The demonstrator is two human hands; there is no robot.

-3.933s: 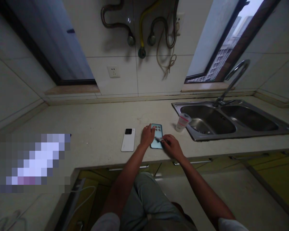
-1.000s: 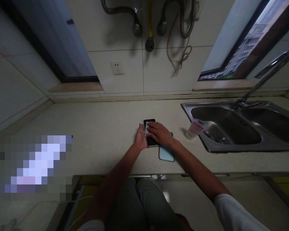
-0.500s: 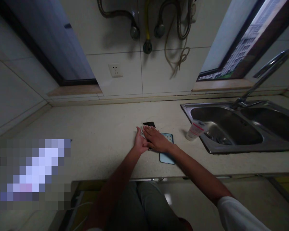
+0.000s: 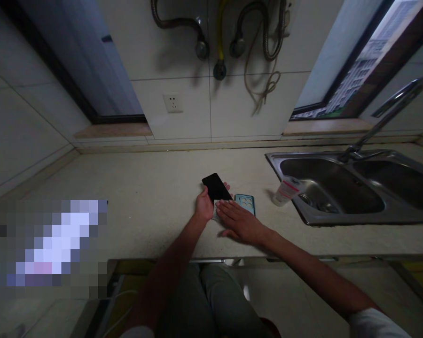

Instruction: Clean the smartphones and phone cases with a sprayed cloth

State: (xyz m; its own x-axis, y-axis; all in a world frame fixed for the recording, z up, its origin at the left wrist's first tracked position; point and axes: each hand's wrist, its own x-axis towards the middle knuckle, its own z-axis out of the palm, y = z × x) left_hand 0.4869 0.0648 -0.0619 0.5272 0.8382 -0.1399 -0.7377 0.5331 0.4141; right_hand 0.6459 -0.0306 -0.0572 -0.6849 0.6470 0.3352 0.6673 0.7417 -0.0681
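Note:
My left hand (image 4: 204, 205) grips a black smartphone (image 4: 215, 185) by its sides, thumb on the near left edge and fingertips showing past the right edge. The phone's dark face is up, tilted above the counter. My right hand (image 4: 240, 222) lies over the phone's lower end, fingers together and pressing a small whitish wipe (image 4: 216, 209) against it. Most of the wipe is hidden under those fingers. Just right of the phone, a light-blue phone case (image 4: 246, 203) with round camera holes rests on the counter, its lower part covered by my right hand.
A clear plastic cup (image 4: 285, 191) with red print stands on the counter (image 4: 155, 188) beside the steel double sink (image 4: 305, 219). The tap (image 4: 380, 122) arches over the sink. Hoses and a wall socket (image 4: 172, 103) are on the tiled wall. A blurred patch covers the left.
My right hand has slid down the phone toward me with the wipe, uncovering much of the dark face. My left hand keeps its grip.

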